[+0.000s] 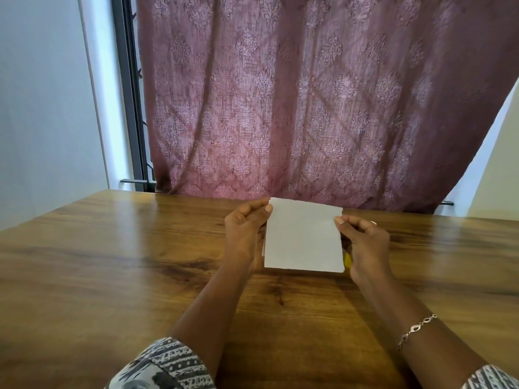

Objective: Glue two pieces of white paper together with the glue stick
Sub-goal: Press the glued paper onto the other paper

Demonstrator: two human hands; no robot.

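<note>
A: What could be spoiled?
B: The white paper (304, 237) is pinched at 9 o'clock by the left hand (244, 234), at 3 by the right hand (365, 242), above the table (112, 262). The sheets could be skewed by one slackened pinch.
A: Room?
B: Wood is seen toward 9 and 3. A yellow object (347, 260), perhaps the glue stick, is half hidden at 4.

Daylight filters through the curtain (309, 108) beyond the left hand (244, 237) and right hand (365, 242), so the paper (303, 237) between them looks greyish, backlit. A pale sheen lies on the table (112, 248) left of them; soft arm shadows fall nearer. Frame edges bow; the picture is slightly soft.
</note>
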